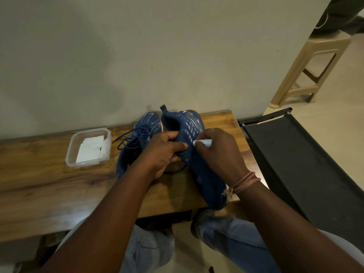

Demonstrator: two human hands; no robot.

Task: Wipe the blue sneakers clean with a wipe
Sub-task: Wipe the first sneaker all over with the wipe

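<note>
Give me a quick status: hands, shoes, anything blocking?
Left hand holds sneaker. Right hand pinches wipe against it. Other sneaker waits on table. Nothing blocking.

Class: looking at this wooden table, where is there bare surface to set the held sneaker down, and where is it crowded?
Bare wood lies left of the plastic container and along the table's near edge in front of it. The stretch from the container to the right end is crowded: second sneaker, held sneaker, left hand, right hand with wipe.

One blue knit sneaker is lying tipped on its side, sole facing right, toe toward the near counter edge — a small white wipe is pressing against its upper. The second sneaker is resting just left, laces loose.
</note>
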